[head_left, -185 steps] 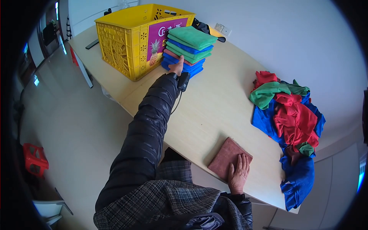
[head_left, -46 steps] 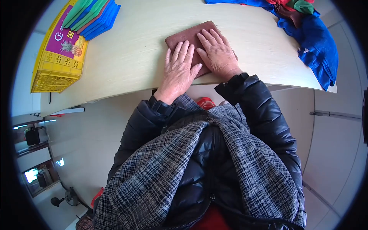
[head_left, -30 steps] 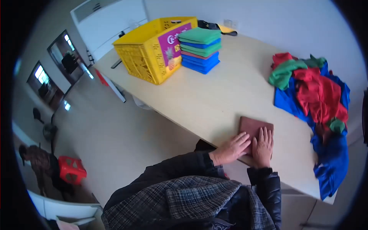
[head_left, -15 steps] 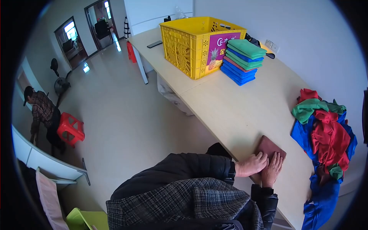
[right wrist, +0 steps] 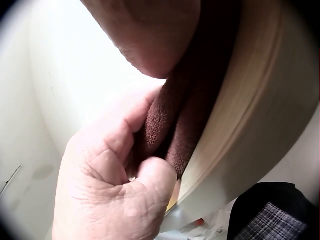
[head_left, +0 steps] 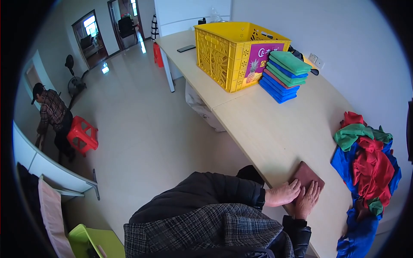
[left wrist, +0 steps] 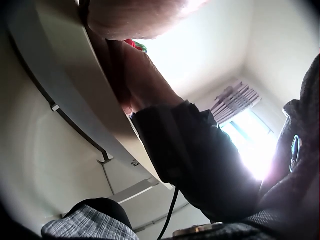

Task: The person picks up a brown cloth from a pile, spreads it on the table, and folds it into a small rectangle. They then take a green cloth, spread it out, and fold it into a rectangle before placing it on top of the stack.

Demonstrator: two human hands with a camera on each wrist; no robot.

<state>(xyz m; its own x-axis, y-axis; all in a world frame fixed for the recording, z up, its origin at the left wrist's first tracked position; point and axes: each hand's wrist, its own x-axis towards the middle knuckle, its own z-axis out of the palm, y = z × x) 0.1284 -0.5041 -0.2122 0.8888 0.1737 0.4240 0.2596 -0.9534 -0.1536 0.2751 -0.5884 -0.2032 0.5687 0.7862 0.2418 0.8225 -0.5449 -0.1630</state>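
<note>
A folded brown towel (head_left: 306, 173) lies at the table's front edge in the head view. My left hand (head_left: 282, 195) grips its near left side; in the right wrist view the left hand (right wrist: 107, 175) has its fingers over the top and its thumb against the folded layers of the towel (right wrist: 159, 120). My right hand (head_left: 307, 201) rests on the towel with fingers extended, close beside the left. The left wrist view shows the right hand (left wrist: 145, 80) low over the table edge, its fingertips hidden.
A stack of folded green, blue and brown towels (head_left: 285, 79) stands against a yellow crate (head_left: 215, 60). Crumpled red, green and blue cloths (head_left: 370, 167) lie at the right. A phone (head_left: 186, 48) lies behind the crate. Across the room a person (head_left: 53, 112) bends near a red stool (head_left: 82, 135).
My left hand has come from the towel stack to the brown towel. It lay flat there earlier; its fingers now curl at the towel's side. The head view has swung left.
</note>
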